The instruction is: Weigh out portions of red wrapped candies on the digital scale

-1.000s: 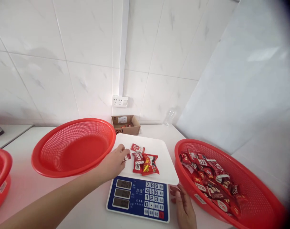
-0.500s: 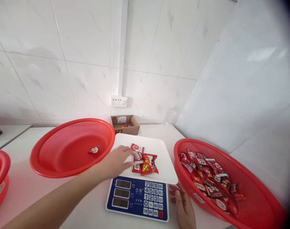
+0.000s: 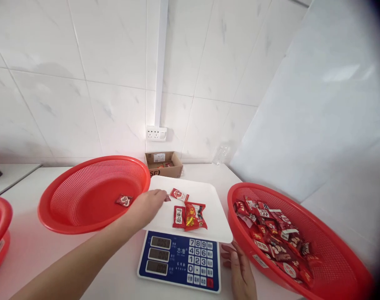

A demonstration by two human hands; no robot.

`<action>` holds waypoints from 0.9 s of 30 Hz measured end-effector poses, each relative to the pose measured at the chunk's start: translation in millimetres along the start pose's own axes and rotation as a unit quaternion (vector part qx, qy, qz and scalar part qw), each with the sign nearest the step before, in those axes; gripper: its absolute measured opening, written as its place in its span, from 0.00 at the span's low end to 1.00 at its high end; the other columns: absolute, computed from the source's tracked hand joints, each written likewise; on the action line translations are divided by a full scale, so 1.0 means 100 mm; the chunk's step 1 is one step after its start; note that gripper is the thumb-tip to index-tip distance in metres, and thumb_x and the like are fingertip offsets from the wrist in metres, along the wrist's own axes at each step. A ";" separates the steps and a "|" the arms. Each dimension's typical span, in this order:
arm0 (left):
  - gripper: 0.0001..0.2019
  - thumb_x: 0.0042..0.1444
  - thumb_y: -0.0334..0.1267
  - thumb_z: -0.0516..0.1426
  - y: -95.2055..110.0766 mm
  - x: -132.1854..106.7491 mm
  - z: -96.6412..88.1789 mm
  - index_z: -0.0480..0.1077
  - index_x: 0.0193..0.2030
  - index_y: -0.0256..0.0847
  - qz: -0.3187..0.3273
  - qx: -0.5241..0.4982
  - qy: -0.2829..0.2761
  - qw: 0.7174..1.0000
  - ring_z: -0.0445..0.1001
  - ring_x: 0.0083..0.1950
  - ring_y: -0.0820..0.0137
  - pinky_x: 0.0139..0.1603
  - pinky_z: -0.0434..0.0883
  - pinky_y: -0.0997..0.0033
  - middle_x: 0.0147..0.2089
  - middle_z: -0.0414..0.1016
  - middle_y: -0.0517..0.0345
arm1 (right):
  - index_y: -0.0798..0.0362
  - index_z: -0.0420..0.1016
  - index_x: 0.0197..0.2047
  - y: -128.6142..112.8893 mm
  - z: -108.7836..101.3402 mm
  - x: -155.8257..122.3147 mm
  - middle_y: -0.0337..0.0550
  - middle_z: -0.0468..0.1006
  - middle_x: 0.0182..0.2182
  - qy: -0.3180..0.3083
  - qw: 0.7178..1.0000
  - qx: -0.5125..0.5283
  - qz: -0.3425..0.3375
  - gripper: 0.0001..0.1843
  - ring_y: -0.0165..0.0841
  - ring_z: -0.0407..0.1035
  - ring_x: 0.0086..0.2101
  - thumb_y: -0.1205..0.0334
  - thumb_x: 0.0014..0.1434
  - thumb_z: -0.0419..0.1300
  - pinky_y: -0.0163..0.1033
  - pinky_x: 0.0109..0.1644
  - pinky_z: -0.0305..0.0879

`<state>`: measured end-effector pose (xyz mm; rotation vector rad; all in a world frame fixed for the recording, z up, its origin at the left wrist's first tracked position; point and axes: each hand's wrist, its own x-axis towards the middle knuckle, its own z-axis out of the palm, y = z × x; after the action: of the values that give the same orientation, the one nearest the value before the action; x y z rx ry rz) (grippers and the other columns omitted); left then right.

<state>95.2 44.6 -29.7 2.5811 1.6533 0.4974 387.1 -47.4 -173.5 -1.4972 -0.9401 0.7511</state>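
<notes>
Head view, the only feed I have; left hand (image 3: 150, 205) pinched on a small red wrapper (image 3: 167, 198), mostly hidden by the fingers, over the near-left part of the scale (image 3: 179, 273)'s white pan (image 3: 205, 191); right hand (image 3: 241, 268) just right of the scale, fingers apart, nothing in it that I can see; can't tell if they touch the scale's side.

On the scale: a red-and-white packet (image 3: 179, 194) farther back, a red packet (image 3: 178, 216) nearer, touching a bigger red-and-yellow packet (image 3: 195, 216); for clean handling I'd pinch lightly by the wrapper edge, lift clear of neighbours, not drag; I'd also want the right hand off the pan, since a nudge could upset the reading.

Left of the scale, a red basket (image 3: 94, 205) with one packet (image 3: 125, 200) in it; right of the scale, another red basket (image 3: 336, 254) holding a loose pile of packets (image 3: 271, 233); all on a white table (image 3: 115, 277); behind the scale, an open cardboard box (image 3: 166, 171), a clear bottle (image 3: 221, 154), a white socket (image 3: 156, 133) on a pale, veined, tiled wall (image 3: 118, 50).
</notes>
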 end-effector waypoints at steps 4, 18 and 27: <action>0.16 0.62 0.31 0.43 -0.31 -0.13 -0.38 0.70 0.46 0.40 -0.093 0.023 0.095 0.991 0.73 0.48 0.61 0.43 0.70 0.62 0.46 0.76 0.50 | 0.53 0.66 0.52 -0.01 0.01 0.00 0.48 0.77 0.41 0.001 1.000 -0.004 0.008 0.33 0.37 0.72 0.36 0.36 0.53 0.54 0.41 0.38 0.71; 0.16 0.55 0.43 0.58 0.44 0.02 0.25 0.72 0.50 0.42 0.128 -0.059 -0.058 0.988 0.71 0.53 0.60 0.53 0.68 0.62 0.50 0.76 0.52 | 0.53 0.66 0.51 -0.01 0.01 -0.01 0.47 0.78 0.40 0.014 1.000 -0.019 0.004 0.34 0.36 0.72 0.34 0.35 0.53 0.53 0.41 0.37 0.71; 0.09 0.55 0.30 0.53 0.26 -0.07 0.27 0.74 0.33 0.42 0.134 -0.047 0.004 0.990 0.71 0.52 0.64 0.57 0.67 0.62 0.45 0.76 0.54 | 0.53 0.66 0.51 0.00 0.01 0.01 0.47 0.78 0.40 0.002 1.000 -0.012 0.002 0.33 0.36 0.73 0.33 0.35 0.52 0.53 0.41 0.38 0.72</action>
<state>122.8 30.6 -51.7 2.7458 1.2550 0.5827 387.1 -46.4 -173.5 -1.5221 -0.9460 0.7415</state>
